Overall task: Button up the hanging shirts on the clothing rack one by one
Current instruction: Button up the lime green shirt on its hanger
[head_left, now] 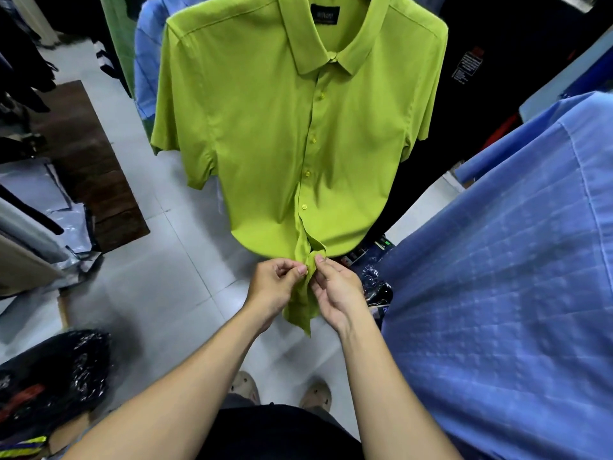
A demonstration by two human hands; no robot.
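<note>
A lime-green short-sleeved shirt (265,127) hangs in front of me, its collar and several buttons down the placket fastened. My left hand (275,287) pinches the left edge of the shirt's bottom front near the hem. My right hand (335,287) pinches the right edge of the same strip, thumb on top. Both hands meet at the lowest part of the placket, pulling the hem toward me. The button between my fingers is hidden.
A blue checked shirt (497,293) hangs close on my right. More blue and green shirts (149,61) hang behind the lime one. A dark brown mat (86,161) and plastic-wrapped packages (53,376) lie on the grey tiled floor at left.
</note>
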